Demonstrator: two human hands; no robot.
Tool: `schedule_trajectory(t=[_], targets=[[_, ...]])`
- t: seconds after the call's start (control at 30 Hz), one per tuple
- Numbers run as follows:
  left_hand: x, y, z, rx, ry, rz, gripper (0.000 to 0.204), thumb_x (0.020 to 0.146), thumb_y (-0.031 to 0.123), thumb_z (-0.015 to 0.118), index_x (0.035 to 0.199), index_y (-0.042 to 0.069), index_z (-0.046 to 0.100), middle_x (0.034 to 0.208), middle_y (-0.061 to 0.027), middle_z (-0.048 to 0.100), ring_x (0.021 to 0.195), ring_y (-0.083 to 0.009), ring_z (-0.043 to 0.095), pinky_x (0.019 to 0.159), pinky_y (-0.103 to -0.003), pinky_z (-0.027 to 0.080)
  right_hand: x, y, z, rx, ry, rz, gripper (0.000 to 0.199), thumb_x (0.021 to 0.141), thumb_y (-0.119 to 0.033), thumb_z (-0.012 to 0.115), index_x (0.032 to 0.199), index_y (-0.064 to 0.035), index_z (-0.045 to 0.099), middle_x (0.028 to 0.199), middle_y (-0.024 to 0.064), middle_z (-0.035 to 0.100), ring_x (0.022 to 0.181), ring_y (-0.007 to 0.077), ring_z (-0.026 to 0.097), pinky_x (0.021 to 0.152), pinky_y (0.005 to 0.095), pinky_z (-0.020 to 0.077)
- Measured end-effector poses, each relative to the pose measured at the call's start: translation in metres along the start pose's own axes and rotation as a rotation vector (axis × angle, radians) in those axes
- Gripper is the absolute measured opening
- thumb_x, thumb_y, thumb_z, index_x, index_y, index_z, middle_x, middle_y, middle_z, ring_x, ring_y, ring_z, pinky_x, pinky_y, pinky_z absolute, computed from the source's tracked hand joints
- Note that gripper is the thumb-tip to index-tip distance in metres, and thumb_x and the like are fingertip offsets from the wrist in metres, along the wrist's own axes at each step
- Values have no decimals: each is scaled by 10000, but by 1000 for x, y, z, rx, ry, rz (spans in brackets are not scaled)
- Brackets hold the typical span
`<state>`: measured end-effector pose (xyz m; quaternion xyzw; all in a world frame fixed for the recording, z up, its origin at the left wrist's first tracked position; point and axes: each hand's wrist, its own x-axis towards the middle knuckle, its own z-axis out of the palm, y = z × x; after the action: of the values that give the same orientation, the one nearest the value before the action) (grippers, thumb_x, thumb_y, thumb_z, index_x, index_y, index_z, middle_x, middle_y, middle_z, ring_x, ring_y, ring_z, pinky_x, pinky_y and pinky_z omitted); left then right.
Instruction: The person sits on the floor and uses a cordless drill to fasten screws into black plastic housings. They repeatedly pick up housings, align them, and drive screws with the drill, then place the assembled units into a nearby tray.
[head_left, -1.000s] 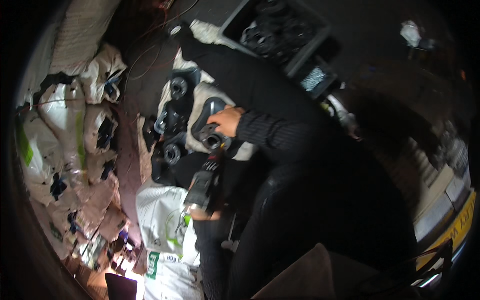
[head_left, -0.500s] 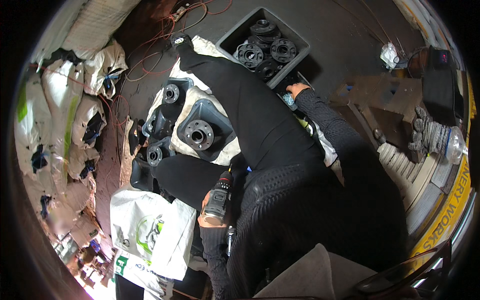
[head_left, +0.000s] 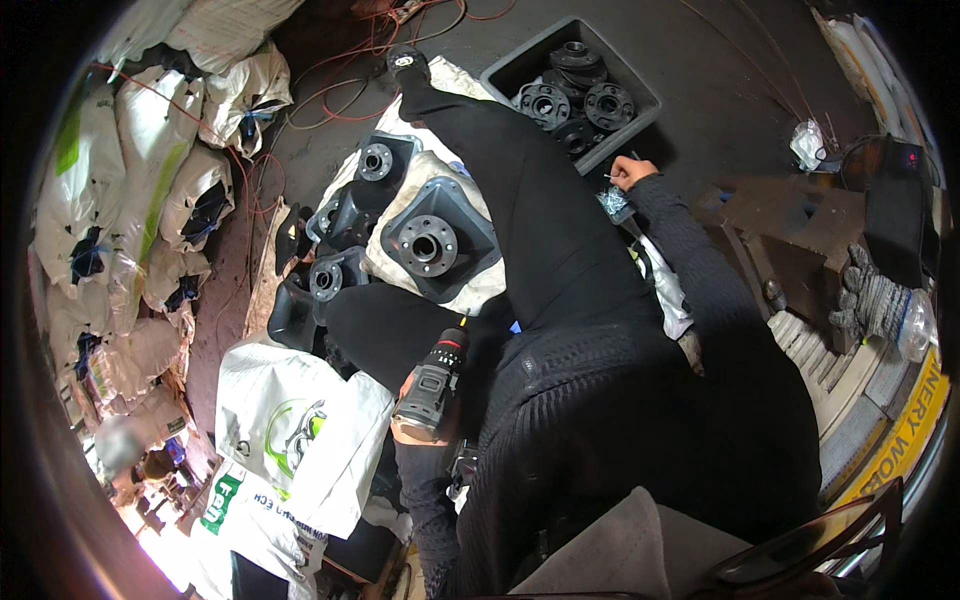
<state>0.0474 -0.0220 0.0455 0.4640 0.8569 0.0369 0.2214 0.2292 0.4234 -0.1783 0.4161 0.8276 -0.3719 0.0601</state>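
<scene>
My left hand (head_left: 405,432) is wrapped round a cordless drill (head_left: 432,388), whose red-ringed chuck points away from me over my lap. At the right, my right hand (head_left: 632,173) is closed, fingertips pinched just above a heap of small silvery screws (head_left: 613,201); a tiny pale piece shows at the fingertips, too small to name. Between my legs lies a dark square housing with a round, holed flange (head_left: 425,245) facing up. Similar flanged housings (head_left: 374,162) lie just left of it on pale cloth.
A grey plastic bin (head_left: 493,83) of black round flanges stands beyond my right hand. White sacks (head_left: 140,190) line the left side, and a white bag (head_left: 300,430) lies near my left arm. Red cables (head_left: 338,108) cross the floor. Grey work gloves (head_left: 868,295) lie far right.
My right hand has lifted slightly off the screws, fingertips now pinched together. The drill stays in my left hand. The whole view has shifted a little as my head moved.
</scene>
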Motion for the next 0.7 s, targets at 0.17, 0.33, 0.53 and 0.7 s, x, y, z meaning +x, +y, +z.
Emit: schedule_trajectory(t=[0.17, 0.33, 0.53, 0.7], targets=[[26, 28, -38, 33, 385, 93, 244, 730, 170, 620, 942, 58, 575, 837, -94, 600, 792, -271, 613, 680, -359, 496, -58, -96, -41, 726, -147, -320, 234, 787, -54, 645, 1021, -58, 651, 823, 50, 660, 719, 92, 620, 672, 227, 497], [85, 30, 5, 1453, 1791, -772, 360, 828, 232, 534, 1117, 19, 497, 913, -123, 591, 701, -256, 622, 578, -389, 507, -87, -189, -21, 873, -598, -495, 185, 809, 20, 606, 981, -12, 667, 882, 75, 606, 685, 106, 598, 636, 213, 497], [55, -19, 17, 2070, 1562, -423, 448, 887, 317, 426, 1207, 5, 450, 988, -165, 573, 736, -276, 625, 596, -397, 539, -90, -214, 3, 1003, -686, -466, 189, 840, 1, 566, 1007, -8, 653, 910, 76, 579, 677, 100, 587, 636, 217, 520], [17, -23, 6, 2652, 755, 32, 464, 882, 371, 462, 1226, 61, 437, 1046, -124, 564, 812, -231, 633, 640, -352, 558, -87, -213, 7, 1000, -681, -451, 180, 853, -18, 553, 1002, -10, 652, 909, 68, 563, 676, 96, 582, 624, 214, 523]])
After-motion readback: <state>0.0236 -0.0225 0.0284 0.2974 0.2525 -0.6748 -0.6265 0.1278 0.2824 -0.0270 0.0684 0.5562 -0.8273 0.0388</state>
